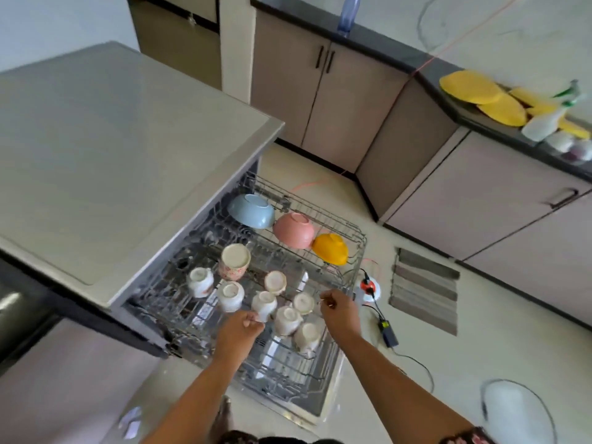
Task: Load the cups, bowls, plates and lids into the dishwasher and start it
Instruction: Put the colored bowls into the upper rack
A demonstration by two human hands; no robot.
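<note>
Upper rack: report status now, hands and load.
Left hand and right hand both closed on the upper rack front edge. Three bowls, eight cups inverted on it. Yellow plates wait on the counter. Nothing blocking the rack.

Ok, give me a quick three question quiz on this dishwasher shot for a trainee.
1. True or false: the bowls in the upper rack sit upside down.
2. Which bowl is nearest the rack's outer corner: A blue, B pink, C yellow?
3. Where are the plates still to be loaded?

Key:
1. True.
2. C, the yellow bowl, beside the pink bowl and blue bowl.
3. The yellow plates are on the counter.
</note>
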